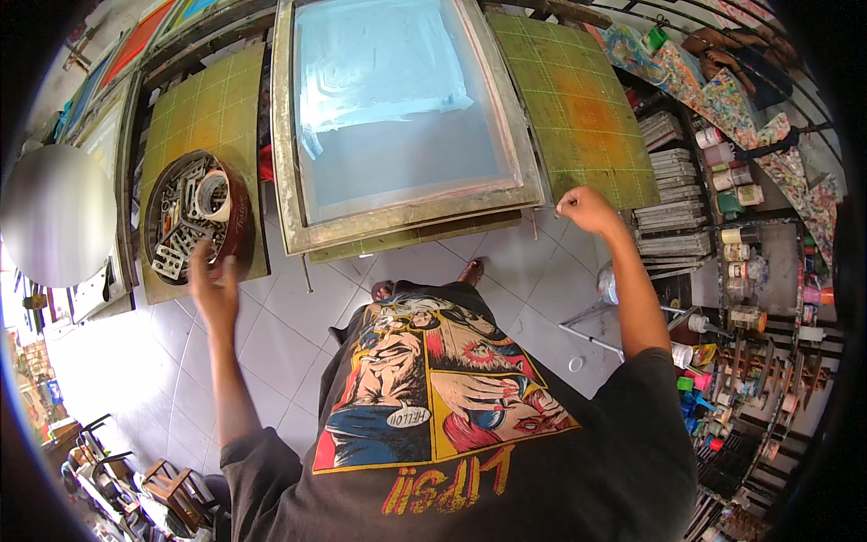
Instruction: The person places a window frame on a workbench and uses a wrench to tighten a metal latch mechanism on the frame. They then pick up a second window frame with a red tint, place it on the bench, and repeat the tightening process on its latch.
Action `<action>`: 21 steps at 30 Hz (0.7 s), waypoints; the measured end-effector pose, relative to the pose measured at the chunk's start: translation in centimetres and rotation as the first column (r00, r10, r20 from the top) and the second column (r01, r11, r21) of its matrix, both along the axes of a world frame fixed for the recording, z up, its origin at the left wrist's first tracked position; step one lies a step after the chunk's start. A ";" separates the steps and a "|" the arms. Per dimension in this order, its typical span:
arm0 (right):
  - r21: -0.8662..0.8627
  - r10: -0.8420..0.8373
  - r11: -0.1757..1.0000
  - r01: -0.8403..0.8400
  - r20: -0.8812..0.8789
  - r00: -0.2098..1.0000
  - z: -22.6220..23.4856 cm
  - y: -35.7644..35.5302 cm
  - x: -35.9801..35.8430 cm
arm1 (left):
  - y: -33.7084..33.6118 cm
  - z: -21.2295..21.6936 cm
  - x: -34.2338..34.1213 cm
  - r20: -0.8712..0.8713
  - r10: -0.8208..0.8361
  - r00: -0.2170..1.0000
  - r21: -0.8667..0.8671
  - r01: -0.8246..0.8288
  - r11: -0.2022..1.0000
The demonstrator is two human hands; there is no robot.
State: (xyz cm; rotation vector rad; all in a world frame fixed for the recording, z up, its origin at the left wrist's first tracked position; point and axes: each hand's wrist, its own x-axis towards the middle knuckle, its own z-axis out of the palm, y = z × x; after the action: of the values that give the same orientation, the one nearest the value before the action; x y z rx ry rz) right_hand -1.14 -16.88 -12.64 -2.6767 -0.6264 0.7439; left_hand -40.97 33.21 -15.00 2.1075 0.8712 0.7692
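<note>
Broadly, pale grey floor tiles (280,361) spread beneath everything, with a crowded rack of bottles and jars (736,235) along the right side. Ahead of the person lies a large framed screen (415,208), its worn frame tilted slightly in view, its mesh coated light blue over the far part and duller grey-blue toward the near edge. Two olive-green boards flank it, each ruled with bright lines: the left board (203,108) and the right board (578,108), which carries an orange stain. Beside the right board sits a stack of grey slats (673,212). On the near part of the left board rests a dark round container (239,226) full of metal pieces (172,257). Both hands are bare: the left hand (214,285) is loosely open and empty at the container's near rim, contact unclear; the right hand (589,210) curls its fingers inward by the right board's near edge, and whether it grips anything cannot be told. Smaller still, a white roll (213,196) lies on the container's right side
</note>
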 end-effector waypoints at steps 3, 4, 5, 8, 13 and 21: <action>-0.097 0.056 0.994 -0.052 0.043 0.997 1.3 1.6 -0.2 | -3.8 -1.9 2.1 -0.151 -0.145 0.978 0.165 0.170 0.972; -0.147 0.072 0.987 -0.062 0.060 0.996 1.7 2.1 -0.4 | -4.7 -3.2 2.8 -0.155 -0.159 0.975 0.170 0.185 0.968; -0.193 0.096 0.978 -0.080 0.073 0.993 2.2 2.9 -0.7 | -5.4 -4.3 3.1 -0.151 -0.141 0.978 0.124 0.160 0.979; -0.354 0.145 0.933 -0.072 0.185 0.972 3.9 5.6 -3.0 | -6.6 -6.0 4.5 -0.133 -0.115 0.984 -0.048 0.110 0.993; -0.484 0.188 0.875 -0.030 0.282 0.941 4.2 8.5 -5.6 | -5.7 -8.0 6.5 -0.072 -0.137 0.988 -0.341 0.105 0.934; -0.520 0.185 0.854 -0.028 0.254 0.949 3.0 9.6 -4.6 | -5.7 -8.4 6.8 -0.008 -0.121 0.993 -0.500 0.101 0.860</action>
State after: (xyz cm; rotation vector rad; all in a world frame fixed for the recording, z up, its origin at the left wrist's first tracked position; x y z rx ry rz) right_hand -5.72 -7.27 -9.64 -3.3151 -0.7419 0.6045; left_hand -34.14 27.50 -23.43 1.6927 0.8518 0.3844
